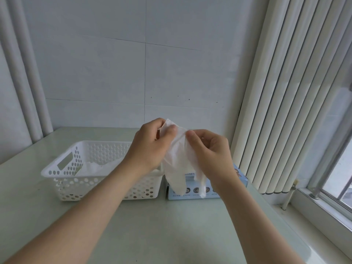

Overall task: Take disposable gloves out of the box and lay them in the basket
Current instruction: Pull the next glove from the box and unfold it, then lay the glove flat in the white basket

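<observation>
On my feed, a thin, translucent white glove (176, 164) hangs in the air between both hands, above the spot where basket and box meet. Its film is crinkled and limp. The glove's fingers dangle in front of the box (242, 182), a pale blue carton with a row of round icons on its front face. The left hand (150, 147) is raised with its back toward me, its grip pinching the glove's top edge between thumb and fingers. Just beside it, the right hand (211, 155) has its grip pinched on the same upper edge, the other fingers loosely curled. Both forearms reach in from the bottom corners (bare along all I can see). Left of the box, so close I cannot tell if they touch, sits the basket (62, 175). It is white hard plastic and rectangular, with round holes and a slot handle punched through its walls. Crumpled white gloves (95, 167) lie inside it. Everything rests on a smooth, pale green counter (171, 225).
</observation>
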The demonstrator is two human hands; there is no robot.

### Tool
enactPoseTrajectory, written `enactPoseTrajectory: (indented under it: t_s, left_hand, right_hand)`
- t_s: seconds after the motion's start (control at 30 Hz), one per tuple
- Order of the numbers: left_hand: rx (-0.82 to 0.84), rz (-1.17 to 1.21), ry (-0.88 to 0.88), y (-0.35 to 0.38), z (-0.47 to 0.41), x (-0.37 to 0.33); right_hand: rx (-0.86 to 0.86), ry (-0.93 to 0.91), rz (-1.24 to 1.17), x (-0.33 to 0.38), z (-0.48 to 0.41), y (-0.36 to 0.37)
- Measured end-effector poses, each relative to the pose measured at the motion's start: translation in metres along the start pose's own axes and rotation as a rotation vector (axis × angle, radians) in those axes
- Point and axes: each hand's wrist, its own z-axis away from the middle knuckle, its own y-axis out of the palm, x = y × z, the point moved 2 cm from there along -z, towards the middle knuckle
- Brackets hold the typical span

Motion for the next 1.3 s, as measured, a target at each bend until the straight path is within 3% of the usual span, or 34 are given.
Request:
enactPoseTrajectory:
  t_s: [0.27,0.43,0.7,0.9,1.1,1.3]
  left_hand:
    - [-0.159,-0.029,-0.011,-0.028,-0.01,0.005]
    - [-0.235,-0.039,-0.031,-0.05,-0.014,0.011]
    - [-0.372,-0.089,-0.137,-0.089,-0.02,0.019]
    - [-0.387,-0.463,-0.269,-0.125,-0.019,0.053]
    - [-0.146,-0.777,-0.536,-0.14,-0.015,0.086]
    - [-0.07,-0.972,-0.619,-0.133,-0.007,0.092]
  right_hand:
    - [0.18,0.216,-0.059,-0.005,0.003,-0.002]
    - [0.127,0.216,-0.187,-0.01,0.0,0.01]
    - [0.015,0.195,-0.051,0.008,-0.024,0.044]
    - [0.188,0.219,0.259,0.013,-0.054,0.081]
    - [0.437,0.078,0.73,-0.013,-0.071,0.134]
    - [0.603,0.05,1.137,-0.033,-0.063,0.156]
